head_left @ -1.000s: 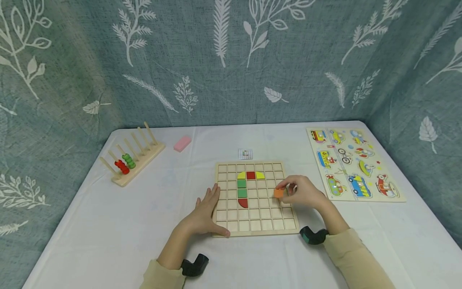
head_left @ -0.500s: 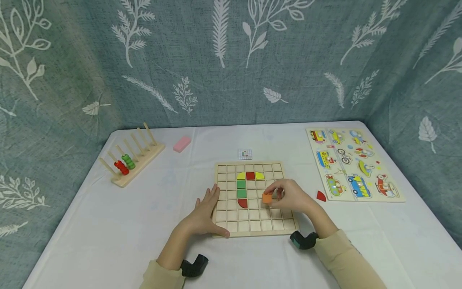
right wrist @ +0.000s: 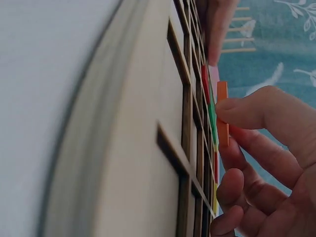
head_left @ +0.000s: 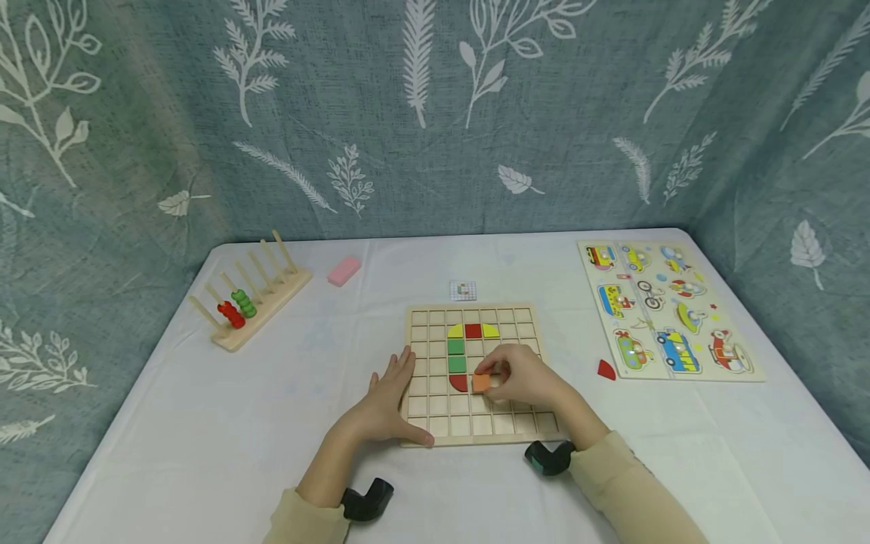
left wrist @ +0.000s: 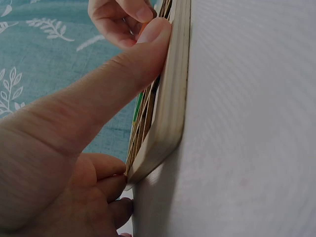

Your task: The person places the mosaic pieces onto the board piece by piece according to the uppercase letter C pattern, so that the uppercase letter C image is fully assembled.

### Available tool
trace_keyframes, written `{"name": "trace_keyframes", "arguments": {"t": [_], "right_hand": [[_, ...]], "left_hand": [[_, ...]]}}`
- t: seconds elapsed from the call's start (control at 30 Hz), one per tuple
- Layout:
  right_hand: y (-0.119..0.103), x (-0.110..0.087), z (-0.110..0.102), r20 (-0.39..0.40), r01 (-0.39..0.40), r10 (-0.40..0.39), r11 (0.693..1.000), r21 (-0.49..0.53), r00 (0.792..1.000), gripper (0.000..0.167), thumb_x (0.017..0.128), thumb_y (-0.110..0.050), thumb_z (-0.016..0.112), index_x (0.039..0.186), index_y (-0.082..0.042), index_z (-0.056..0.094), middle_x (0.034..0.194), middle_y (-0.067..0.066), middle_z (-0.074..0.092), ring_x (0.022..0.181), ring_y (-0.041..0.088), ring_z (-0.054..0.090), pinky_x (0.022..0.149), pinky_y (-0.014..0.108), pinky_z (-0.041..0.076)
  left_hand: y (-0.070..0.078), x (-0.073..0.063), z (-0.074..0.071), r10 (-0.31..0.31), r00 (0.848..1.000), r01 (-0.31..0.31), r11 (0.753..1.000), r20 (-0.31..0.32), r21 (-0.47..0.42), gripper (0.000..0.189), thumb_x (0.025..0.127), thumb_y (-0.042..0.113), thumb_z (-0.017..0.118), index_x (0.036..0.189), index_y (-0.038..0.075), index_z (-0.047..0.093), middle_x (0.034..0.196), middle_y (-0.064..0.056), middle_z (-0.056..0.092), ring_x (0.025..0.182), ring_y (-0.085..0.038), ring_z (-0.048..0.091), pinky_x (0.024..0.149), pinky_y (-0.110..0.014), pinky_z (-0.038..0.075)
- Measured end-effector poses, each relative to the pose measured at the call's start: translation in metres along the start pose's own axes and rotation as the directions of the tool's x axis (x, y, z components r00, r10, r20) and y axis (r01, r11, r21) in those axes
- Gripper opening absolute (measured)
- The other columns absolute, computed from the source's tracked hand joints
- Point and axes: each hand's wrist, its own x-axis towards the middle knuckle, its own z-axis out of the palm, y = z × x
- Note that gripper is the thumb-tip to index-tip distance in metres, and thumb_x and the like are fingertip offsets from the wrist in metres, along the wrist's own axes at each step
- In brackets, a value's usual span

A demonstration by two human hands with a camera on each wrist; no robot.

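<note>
A wooden grid board lies flat on the table. My left hand rests on its near left corner, thumb along the front edge and extended fingers on the left side. My right hand pinches an orange square tile over the board, just right of a red quarter-round tile. Edge-on in the right wrist view, the orange tile sits between thumb and fingers, slightly above the grid. Two green squares, a red square and two yellow quarter-rounds fill other cells.
Behind the board lies a small pattern card. A loose red piece lies beside the vehicle puzzle board at right. At left stand a peg rack with red and green beads and a pink block.
My right hand has carried the orange tile leftward across the board to beside the red quarter-round. The loose red piece by the puzzle has come into view. My left hand stays put.
</note>
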Motion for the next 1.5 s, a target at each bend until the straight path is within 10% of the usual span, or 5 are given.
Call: {"name": "trace_keyframes", "arguments": {"t": [1.5], "right_hand": [[-0.0011, 0.0045, 0.0005, -0.015, -0.023, 0.023, 1.0, 0.008, 1.0, 0.02, 0.069, -0.007, 0.077, 0.089, -0.009, 0.071, 0.088, -0.003, 0.064, 0.063, 0.012, 0.049, 0.056, 0.025, 0.044]], "left_hand": [[0.001, -0.0004, -0.0004, -0.001, 1.0, 0.001, 1.0, -0.001, 0.012, 0.126, 0.052, 0.034, 0.088, 0.144, -0.005, 0.011, 0.151, -0.017, 0.001, 0.138, -0.033, -0.004, 0.106, -0.056, -0.003]]}}
